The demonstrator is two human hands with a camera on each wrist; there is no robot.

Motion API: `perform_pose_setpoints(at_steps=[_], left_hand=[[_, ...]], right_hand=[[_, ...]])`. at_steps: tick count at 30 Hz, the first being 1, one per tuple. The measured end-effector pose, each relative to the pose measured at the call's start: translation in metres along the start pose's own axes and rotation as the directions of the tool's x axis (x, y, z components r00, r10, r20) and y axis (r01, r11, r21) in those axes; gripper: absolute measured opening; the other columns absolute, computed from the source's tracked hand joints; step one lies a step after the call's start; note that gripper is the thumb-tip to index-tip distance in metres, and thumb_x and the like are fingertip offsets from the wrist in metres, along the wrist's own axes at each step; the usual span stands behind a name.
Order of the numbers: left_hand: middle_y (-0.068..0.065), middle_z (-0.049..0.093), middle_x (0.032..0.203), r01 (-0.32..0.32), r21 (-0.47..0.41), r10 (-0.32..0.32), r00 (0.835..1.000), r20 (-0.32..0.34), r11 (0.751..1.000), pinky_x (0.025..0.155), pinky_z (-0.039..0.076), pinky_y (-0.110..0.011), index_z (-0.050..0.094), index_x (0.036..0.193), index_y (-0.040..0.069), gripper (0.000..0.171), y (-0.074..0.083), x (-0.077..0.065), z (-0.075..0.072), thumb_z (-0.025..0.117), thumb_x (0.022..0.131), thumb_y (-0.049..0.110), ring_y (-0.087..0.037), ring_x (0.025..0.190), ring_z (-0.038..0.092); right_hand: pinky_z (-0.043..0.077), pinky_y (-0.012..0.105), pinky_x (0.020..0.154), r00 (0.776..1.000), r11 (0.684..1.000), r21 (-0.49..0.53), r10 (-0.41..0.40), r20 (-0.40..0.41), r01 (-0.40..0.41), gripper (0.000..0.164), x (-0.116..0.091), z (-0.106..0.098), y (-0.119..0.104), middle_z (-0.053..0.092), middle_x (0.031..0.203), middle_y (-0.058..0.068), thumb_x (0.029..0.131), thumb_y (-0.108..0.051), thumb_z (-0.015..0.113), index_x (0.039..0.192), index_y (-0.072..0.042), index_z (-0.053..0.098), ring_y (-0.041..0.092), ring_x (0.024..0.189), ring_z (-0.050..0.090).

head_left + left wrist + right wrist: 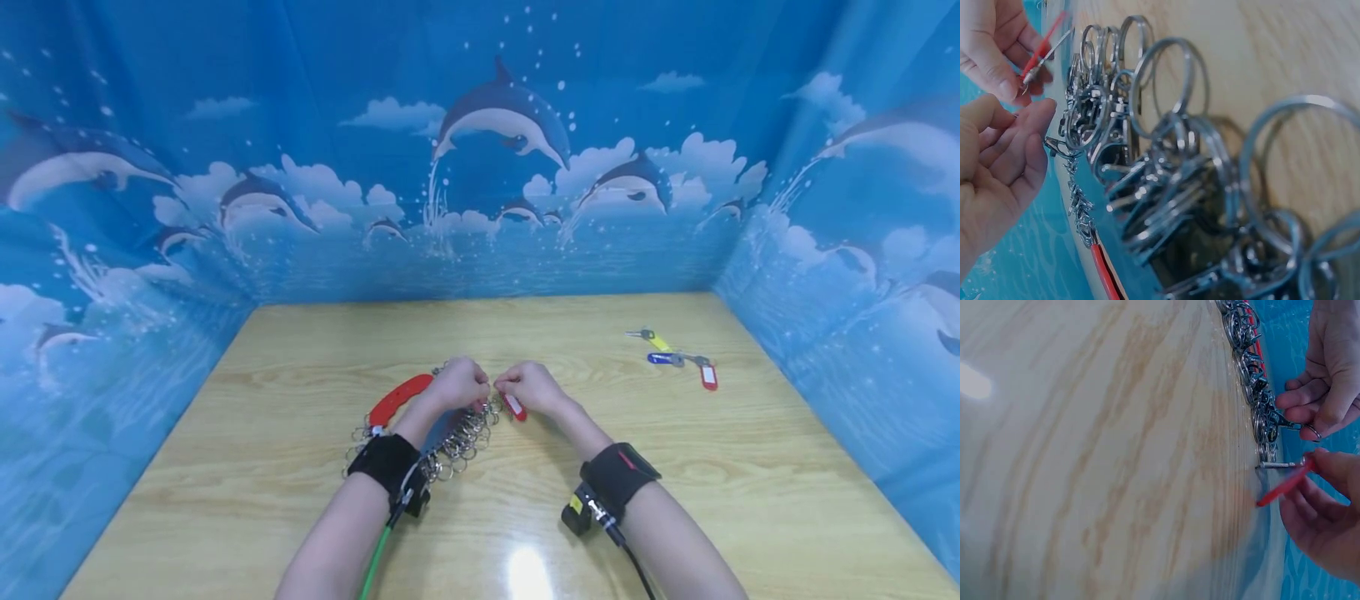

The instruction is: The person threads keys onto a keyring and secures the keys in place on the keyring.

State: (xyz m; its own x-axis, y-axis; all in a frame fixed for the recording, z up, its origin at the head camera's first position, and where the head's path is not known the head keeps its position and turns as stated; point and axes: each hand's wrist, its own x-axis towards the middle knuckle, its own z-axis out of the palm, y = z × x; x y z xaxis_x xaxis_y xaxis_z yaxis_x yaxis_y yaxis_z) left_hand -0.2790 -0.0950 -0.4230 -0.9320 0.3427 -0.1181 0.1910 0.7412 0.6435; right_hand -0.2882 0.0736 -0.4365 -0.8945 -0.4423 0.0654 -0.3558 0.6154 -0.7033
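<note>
My left hand (459, 385) is over a large key holder with a red handle (399, 402) and several metal split rings (459, 443) on clips. In the right wrist view its thumb and fingers pinch a small split ring (1313, 432) on one of the clips. Close by on the right, my right hand (534, 388) pinches the ring end of a red key tag (514, 407) with a white label. A silver key (1280, 465) hangs alongside that tag. The fingertips of both hands are close together, and the left arm covers part of the holder.
On the right side of the wooden table (750, 467) lie keys with a yellow tag (658, 342), a blue tag (660, 358) and another red tag (708, 377). Blue dolphin-print curtains (480, 250) stand along the back and sides.
</note>
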Motion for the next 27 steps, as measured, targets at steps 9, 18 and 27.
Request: perform_pose_setpoints(at_steps=[9, 18, 27], left_hand=[[-0.007, 0.063, 0.055, -0.034, 0.074, 0.035, 0.999, -0.015, 0.997, 0.044, 0.029, -0.021, 0.061, 0.059, 0.001, 0.024, 0.004, -0.002, -0.002, 0.051, 0.081, 0.002, -0.020, 0.051, 0.061], [-0.004, 0.063, 0.055, 0.014, 0.113, -0.012, 1.000, -0.017, 0.994, 0.047, 0.037, -0.022, 0.063, 0.059, 0.005, 0.024, 0.007, -0.004, 0.000, 0.055, 0.082, 0.007, -0.017, 0.052, 0.062], [-0.003, 0.063, 0.056, 0.001, 0.100, 0.003, 0.999, -0.037, 0.995, 0.050, 0.040, -0.022, 0.065, 0.064, 0.006, 0.022, 0.003, -0.002, 0.002, 0.054, 0.083, 0.007, -0.015, 0.052, 0.063]], right_hand=[[0.046, 0.039, 0.083, 0.996, 0.992, -0.125, -0.032, -0.087, 0.021, 0.010, 0.003, 0.000, -0.010, 0.069, 0.080, 0.004, 0.084, -0.008, 0.064, 0.086, -0.005, 0.073, 0.022, 0.084, 0.064], [0.049, 0.034, 0.076, 0.983, 0.979, -0.177, -0.126, -0.137, 0.101, 0.008, 0.003, 0.008, -0.011, 0.068, 0.082, 0.006, 0.083, -0.011, 0.067, 0.085, -0.006, 0.073, 0.020, 0.079, 0.064], [0.051, 0.032, 0.071, 0.969, 0.950, -0.238, -0.231, -0.091, 0.204, 0.010, -0.001, 0.010, -0.009, 0.069, 0.080, 0.006, 0.085, -0.006, 0.062, 0.087, -0.004, 0.071, 0.018, 0.074, 0.064]])
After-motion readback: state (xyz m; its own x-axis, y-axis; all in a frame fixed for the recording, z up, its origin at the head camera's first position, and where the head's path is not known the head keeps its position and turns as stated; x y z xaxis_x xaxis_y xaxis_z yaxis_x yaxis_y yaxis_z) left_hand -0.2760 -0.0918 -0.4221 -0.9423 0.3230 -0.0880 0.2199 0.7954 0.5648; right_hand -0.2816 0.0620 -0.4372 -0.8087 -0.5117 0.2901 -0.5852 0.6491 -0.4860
